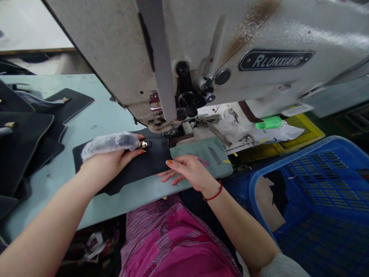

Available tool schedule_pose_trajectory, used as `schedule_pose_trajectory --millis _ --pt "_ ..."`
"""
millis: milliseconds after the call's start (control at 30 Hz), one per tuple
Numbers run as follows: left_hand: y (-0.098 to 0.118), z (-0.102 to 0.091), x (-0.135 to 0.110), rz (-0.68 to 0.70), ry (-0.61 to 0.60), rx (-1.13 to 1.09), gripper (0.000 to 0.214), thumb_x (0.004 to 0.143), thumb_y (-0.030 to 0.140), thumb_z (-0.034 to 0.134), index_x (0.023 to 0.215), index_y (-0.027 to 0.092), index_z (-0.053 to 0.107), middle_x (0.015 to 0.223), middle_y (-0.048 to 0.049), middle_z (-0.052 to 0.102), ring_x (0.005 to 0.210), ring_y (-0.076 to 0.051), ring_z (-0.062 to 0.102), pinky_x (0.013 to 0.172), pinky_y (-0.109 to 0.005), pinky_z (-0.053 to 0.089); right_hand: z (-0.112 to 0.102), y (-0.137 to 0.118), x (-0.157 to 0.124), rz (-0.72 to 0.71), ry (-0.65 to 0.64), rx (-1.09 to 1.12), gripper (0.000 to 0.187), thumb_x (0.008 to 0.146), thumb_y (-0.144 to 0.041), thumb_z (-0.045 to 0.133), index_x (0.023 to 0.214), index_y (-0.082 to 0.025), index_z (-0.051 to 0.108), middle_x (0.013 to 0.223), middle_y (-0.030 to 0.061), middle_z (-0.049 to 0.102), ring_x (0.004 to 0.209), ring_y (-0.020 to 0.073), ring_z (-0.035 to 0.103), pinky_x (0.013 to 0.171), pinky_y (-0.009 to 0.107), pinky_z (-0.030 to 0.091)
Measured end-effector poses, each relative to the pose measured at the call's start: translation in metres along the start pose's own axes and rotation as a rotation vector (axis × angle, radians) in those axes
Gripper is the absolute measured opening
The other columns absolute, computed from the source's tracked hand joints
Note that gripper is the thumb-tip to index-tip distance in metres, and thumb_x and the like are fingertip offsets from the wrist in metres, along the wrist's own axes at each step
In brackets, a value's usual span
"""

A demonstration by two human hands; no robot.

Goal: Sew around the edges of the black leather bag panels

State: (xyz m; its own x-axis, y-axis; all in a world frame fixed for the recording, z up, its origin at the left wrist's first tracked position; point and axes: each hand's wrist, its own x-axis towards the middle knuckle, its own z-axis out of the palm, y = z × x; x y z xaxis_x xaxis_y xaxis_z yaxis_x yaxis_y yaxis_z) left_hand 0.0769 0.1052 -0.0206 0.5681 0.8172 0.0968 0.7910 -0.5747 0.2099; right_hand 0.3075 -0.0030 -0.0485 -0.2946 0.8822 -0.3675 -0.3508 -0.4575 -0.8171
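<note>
- Black panel (150,163): a flat, dark, leather-like piece with cut-out corners is lying on the pale green table (95,115). Its far edge is sitting just under the head of the sewing machine (201,46), close to the needle area, probably so that edge can be worked.
- Gold clasp (143,144): a small shiny fitting is showing near the panel's far edge, beside the wrapping's end.
- White wrapping (108,143): a crumpled, see-through foam-like sleeve is resting across the panel's left part, apparently shielding something from scuffs.
- Left hand (112,161): it is closing on the white wrapping, a fingertip above and the thumb below, and pinning the panel's left side down so it lies flat.
- Right hand (188,171): it is lying flat with the fingers spread, gripping nothing. The fingertips are touching the panel's near right edge, seemingly steadying it. A red cord (215,194) is circling the wrist.
- Spare panels (23,134): similar black pieces, some with gold fittings, are overlapping at the table's left end.
- Blue crate (340,154): it is standing at the person's right, with a yellow crate (305,132) behind it.
- Green tube (269,123): it is lying on the machine bed.
</note>
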Motion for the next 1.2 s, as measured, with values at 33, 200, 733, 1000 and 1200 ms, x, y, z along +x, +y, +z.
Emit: schedule_pose_trajectory --millis 33,200,733,1000,1200 --pt "-0.001 0.001 0.0 0.0 -0.002 0.004 0.067 0.092 0.065 0.022 0.129 0.027 0.063 0.126 -0.0102 0.07 0.116 -0.033 0.065 0.102 -0.043 0.048 0.0 0.0 0.0 0.001 0.0 0.0 0.041 0.083 -0.053 0.073 0.078 -0.013 0.063 0.095 0.0137 0.078 0.076 0.015 0.075 0.055 0.017 0.054" --pt "-0.002 0.0 0.001 0.041 -0.026 0.016 0.073 0.093 0.067 0.022 0.131 0.02 0.062 0.126 -0.0119 0.069 0.116 -0.035 0.064 0.102 -0.047 0.048 0.0 0.002 0.0 -0.011 0.0 -0.013 0.04 0.084 -0.052 0.071 0.08 -0.013 0.066 0.095 0.0129 0.078 0.075 0.0148 0.075 0.055 0.017 0.054" --pt "-0.02 0.019 0.0 0.307 -0.016 0.054 0.037 0.103 0.035 0.037 0.119 0.011 0.059 0.141 -0.0141 0.06 0.132 -0.023 0.056 0.12 -0.044 0.033 -0.008 0.032 0.009 -0.25 0.172 -0.382 0.054 0.093 -0.063 0.054 0.079 -0.013 0.071 0.081 0.0102 0.076 0.073 0.0161 0.072 0.068 0.024 0.054" --pt "-0.016 0.01 -0.002 0.27 -0.04 0.03 0.036 0.101 0.033 0.037 0.122 0.016 0.06 0.139 -0.0112 0.062 0.131 -0.026 0.055 0.116 -0.047 0.037 -0.006 0.027 0.008 -0.176 0.151 -0.343 0.055 0.092 -0.063 0.054 0.076 -0.014 0.071 0.08 0.0105 0.077 0.07 0.0159 0.072 0.064 0.023 0.053" --pt "-0.013 0.004 0.003 0.155 -0.063 -0.065 0.035 0.098 0.037 0.037 0.112 0.023 0.067 0.122 -0.0067 0.07 0.124 -0.025 0.059 0.107 -0.043 0.047 -0.008 0.027 0.009 -0.119 0.128 -0.315 0.056 0.09 -0.066 0.055 0.075 -0.013 0.07 0.079 0.011 0.077 0.067 0.0156 0.073 0.062 0.022 0.053"
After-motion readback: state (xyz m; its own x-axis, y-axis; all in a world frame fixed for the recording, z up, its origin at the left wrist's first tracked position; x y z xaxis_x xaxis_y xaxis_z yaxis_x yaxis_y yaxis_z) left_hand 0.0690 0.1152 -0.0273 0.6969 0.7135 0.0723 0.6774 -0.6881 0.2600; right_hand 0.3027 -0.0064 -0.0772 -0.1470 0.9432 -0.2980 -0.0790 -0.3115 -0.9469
